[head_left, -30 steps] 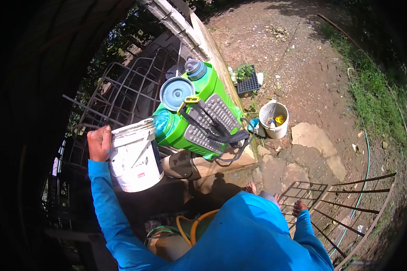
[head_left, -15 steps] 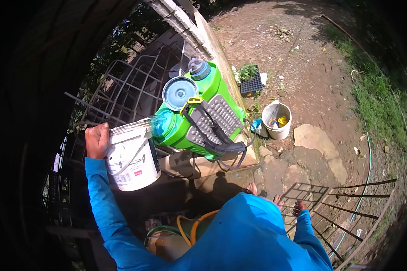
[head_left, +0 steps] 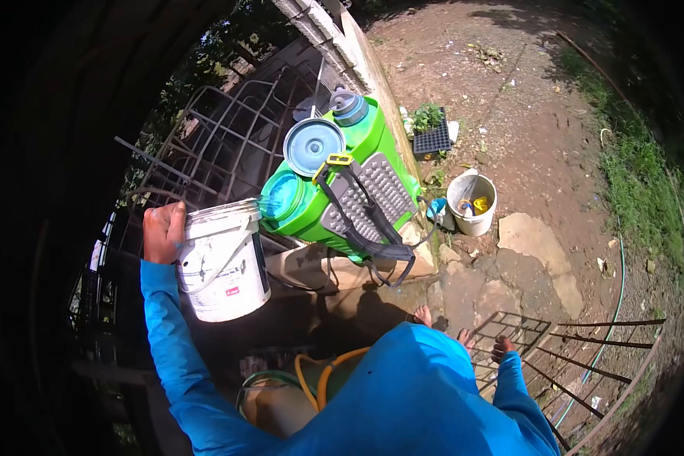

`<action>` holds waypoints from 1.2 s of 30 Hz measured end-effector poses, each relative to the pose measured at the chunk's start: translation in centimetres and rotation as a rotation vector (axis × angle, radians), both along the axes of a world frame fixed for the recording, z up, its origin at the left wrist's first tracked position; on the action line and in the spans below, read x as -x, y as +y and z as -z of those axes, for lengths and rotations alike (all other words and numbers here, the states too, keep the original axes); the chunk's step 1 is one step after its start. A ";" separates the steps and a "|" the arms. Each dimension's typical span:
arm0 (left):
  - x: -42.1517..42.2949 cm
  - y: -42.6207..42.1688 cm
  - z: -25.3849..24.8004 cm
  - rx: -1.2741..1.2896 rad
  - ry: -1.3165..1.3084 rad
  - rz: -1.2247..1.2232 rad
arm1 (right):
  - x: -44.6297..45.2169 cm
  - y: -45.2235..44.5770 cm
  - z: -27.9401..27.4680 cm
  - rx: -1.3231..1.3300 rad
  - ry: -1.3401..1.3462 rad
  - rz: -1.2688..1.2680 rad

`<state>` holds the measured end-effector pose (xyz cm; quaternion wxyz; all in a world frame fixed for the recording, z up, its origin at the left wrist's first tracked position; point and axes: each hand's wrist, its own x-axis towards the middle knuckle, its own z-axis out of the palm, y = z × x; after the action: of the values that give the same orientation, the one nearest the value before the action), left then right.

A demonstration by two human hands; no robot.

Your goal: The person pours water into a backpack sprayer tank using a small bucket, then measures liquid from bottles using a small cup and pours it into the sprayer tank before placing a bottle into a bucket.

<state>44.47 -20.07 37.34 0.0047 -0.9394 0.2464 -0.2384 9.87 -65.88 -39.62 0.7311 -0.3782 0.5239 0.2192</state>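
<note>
My left hand (head_left: 164,232) is closed on the rim of a white plastic bucket (head_left: 224,266), its wire-like handle hanging down the side. The bucket leans toward a green backpack sprayer (head_left: 334,182), and a clear splash of liquid shows between its rim and the sprayer's open filler mouth (head_left: 282,197). The round blue-grey lid (head_left: 314,147) stands flipped up beside that mouth. Black straps with a yellow buckle (head_left: 340,159) lie over the grey back pad. My right hand (head_left: 502,348) hangs out to the side, near thin metal bars, with its fingers loosely apart and nothing visible in them.
The sprayer rests on a low concrete ledge (head_left: 304,267) by a post. A white pail (head_left: 472,203) with yellow things inside and a black seedling tray (head_left: 432,140) stand on the dirt. Metal bars (head_left: 593,340) reach in at right; yellow and green hoses (head_left: 323,380) lie below me.
The splash at the filler mouth has thinned, and the bucket stays nearly in place. The sprayer and ground sit slightly farther right in view. My right hand has barely moved.
</note>
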 end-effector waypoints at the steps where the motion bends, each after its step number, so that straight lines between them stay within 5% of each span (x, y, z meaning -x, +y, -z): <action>1: 0.1 0.0 0.0 -0.003 -0.002 0.000 | -0.1 0.0 0.0 -0.001 0.001 -0.003; 36: -1.1 -3.3 -1.0 -0.013 0.098 0.038 | -0.2 0.5 -0.8 0.029 0.043 -0.034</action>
<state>45.53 -23.37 38.30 -0.0058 -0.9450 0.2658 -0.1904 10.02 -65.41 -38.81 0.7102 -0.3929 0.5360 0.2321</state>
